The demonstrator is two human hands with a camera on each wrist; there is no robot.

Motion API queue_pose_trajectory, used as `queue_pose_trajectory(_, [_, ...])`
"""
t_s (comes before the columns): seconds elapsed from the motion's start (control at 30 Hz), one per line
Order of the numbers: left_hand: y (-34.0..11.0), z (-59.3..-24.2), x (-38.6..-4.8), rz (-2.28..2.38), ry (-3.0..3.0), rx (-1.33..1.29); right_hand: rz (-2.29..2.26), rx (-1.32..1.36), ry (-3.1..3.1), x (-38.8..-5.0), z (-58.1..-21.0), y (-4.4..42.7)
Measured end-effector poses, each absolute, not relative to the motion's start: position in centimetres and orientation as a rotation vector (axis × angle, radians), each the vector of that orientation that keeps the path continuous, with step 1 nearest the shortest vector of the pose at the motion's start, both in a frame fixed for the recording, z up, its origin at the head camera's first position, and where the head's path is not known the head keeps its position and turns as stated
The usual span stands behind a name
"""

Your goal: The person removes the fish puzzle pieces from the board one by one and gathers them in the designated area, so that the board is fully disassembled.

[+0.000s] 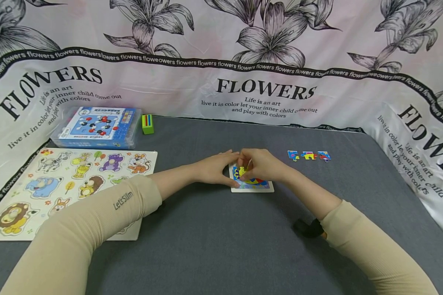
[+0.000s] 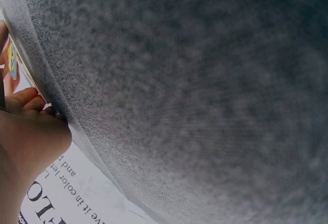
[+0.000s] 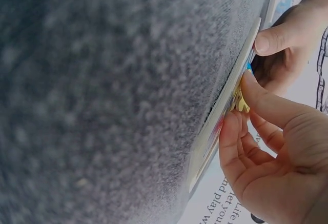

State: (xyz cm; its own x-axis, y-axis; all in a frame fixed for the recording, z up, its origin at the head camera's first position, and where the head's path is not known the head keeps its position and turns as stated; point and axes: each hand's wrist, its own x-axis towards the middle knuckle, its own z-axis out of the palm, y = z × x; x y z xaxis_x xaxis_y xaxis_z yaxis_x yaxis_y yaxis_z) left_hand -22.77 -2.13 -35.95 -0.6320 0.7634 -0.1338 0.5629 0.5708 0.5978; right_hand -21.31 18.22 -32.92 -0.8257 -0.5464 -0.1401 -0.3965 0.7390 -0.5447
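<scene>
Head cam: above the person, facing forward-down, mid-distance, flowered cloth (image 1: 162, 94) at 12 o'clock. Left wrist: low, very close, mostly grey table (image 2: 179, 106) (blurry), left hand (image 2: 31, 137) at 9. Right wrist: equally close, tilted, right hand (image 3: 282, 157) at 4. Head and right wrist share puzzle board (image 1: 254, 190), both hands.

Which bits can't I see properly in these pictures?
Head view: part of the small jigsaw board, hidden by the left hand and right hand.
Head view: part of the animal board, behind the left sleeve.
Head view: small print on the molecule box, too tiny.
Right wrist view: part of the yellow jigsaw piece, hidden by fingers.
Left wrist view: part of the left hand, cut off by the left edge.
</scene>
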Motion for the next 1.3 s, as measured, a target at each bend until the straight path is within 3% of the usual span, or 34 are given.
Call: queue_pose_trajectory(1.3, [-2.0, -35.8, -22.7, 0.662, 2.462, 1.002, -0.955, -0.575, 2.552, -22.3, -31.5, 20.7])
